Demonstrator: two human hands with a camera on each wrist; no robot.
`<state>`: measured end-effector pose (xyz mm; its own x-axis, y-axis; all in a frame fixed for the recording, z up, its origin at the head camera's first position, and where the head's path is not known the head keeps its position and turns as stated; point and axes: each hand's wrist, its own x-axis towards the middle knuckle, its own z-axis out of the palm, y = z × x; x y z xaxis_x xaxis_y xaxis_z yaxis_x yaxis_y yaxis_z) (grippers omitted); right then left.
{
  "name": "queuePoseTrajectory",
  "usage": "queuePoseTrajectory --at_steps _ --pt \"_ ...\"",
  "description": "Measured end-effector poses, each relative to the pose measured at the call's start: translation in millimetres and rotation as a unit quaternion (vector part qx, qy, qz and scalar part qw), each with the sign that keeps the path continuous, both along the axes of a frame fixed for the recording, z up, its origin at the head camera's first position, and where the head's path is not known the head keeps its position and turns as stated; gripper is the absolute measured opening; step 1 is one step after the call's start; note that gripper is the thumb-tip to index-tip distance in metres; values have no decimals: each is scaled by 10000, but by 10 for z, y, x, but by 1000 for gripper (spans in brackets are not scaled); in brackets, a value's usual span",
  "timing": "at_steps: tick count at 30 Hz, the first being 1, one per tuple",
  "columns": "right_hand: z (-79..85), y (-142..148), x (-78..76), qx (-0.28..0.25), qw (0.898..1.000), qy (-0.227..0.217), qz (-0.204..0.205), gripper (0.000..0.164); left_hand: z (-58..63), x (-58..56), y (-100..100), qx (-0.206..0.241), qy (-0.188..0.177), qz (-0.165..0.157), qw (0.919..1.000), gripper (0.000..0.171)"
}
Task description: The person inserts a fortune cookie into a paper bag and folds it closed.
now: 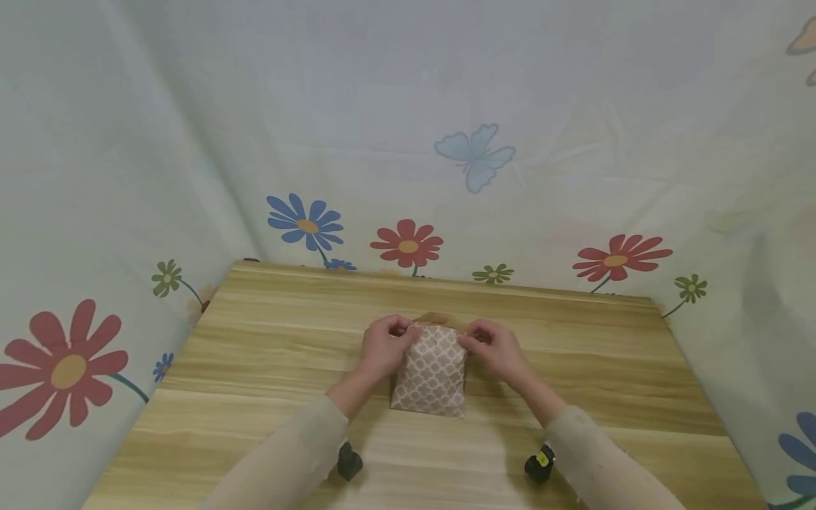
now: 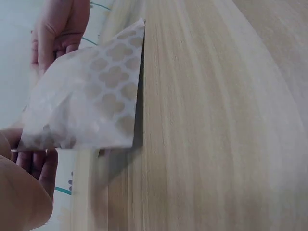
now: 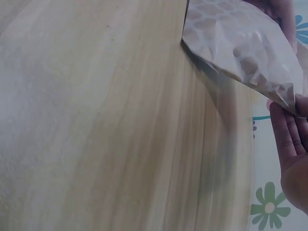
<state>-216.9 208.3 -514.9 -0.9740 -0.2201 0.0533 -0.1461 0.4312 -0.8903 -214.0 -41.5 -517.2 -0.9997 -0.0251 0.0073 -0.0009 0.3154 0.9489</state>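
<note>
A small paper bag (image 1: 432, 372) with a tan and white quatrefoil print stands tilted between both hands, its lower edge at the wooden tabletop. My left hand (image 1: 384, 347) pinches its upper left corner, thumb on the near face. At the upper right corner, my right hand (image 1: 500, 350) pinches it the same way. Behind the top edge shows a plain brown strip (image 1: 436, 318). In the left wrist view the printed face of the bag (image 2: 113, 91) bulges and creases slightly. The right wrist view shows the right fingers (image 3: 284, 132) behind the bag's corner. Its contents are hidden.
The wood-grain table (image 1: 268, 340) ends at a back edge close to a pale curtain (image 1: 357, 92) printed with flowers and a butterfly. Black wrist devices (image 1: 348, 462) hang below both forearms, over the near part of the table.
</note>
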Motion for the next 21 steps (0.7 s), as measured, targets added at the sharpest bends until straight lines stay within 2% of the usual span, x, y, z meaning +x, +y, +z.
queuePoseTrajectory --at_steps 3,6,14,17,21 --pt "24 13 -10 -18 10000 -33 65 10 0 -4 -34 25 -142 -92 9999 21" --pt "49 19 -9 104 9998 64 185 9 -4 -27 -86 -67 -186 -324 9993 19" --pt "87 45 21 387 9978 324 423 10 34 -94 -189 -278 26 -1092 9936 9" --pt "97 65 20 342 9980 322 418 11 63 -93 -194 -279 -9 -1148 9930 8" --pt "94 70 5 202 9986 223 438 14 56 -77 -196 -165 -80 -1013 9947 10"
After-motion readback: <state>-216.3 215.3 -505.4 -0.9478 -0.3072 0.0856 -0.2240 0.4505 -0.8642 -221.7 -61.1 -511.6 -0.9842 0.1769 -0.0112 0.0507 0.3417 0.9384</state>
